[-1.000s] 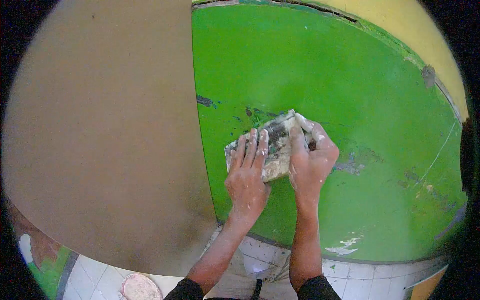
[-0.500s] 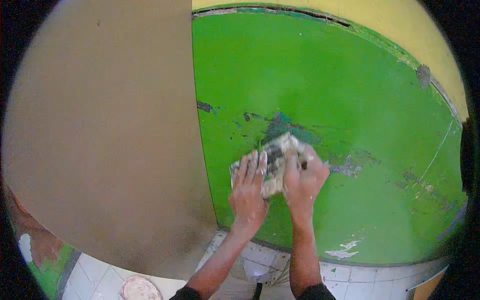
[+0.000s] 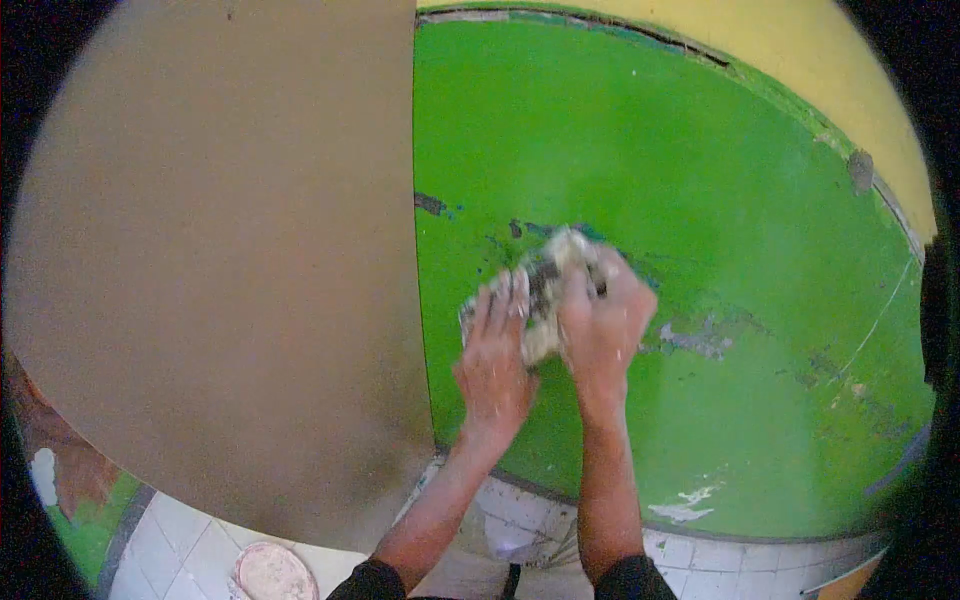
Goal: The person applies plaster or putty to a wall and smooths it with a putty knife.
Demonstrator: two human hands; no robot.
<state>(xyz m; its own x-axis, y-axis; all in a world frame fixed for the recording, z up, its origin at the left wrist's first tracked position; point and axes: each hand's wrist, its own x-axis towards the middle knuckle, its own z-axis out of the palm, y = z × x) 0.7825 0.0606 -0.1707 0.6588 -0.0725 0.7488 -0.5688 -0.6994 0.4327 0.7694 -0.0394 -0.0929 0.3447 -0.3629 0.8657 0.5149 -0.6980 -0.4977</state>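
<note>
"Two hands are before us, both dusted white. What are they on?"

"A flat, stiff-looking block (image 3: 542, 338), crusted with cream paste around a dark middle. We see it against the green painted wall (image 3: 740, 190), tilted, its right end higher."

"And the wall's texture?"

"Smooth and slightly glossy, with ragged flaked spots and a greyish bare patch (image 3: 697, 340) right of the hands. A flat, matte brown panel (image 3: 220, 280) stands to the left."

"Where does the block lie relative to the fingers?"

"Under the left hand (image 3: 493, 368): its fingers are nearly straight, slightly parted, across the block's left part. Its thumb is unclear, so we can't tell whether it clamps. The right hand (image 3: 605, 315) is bent closed around the upper right end, gripping it; blur hides the exact fingertip contact."
</note>
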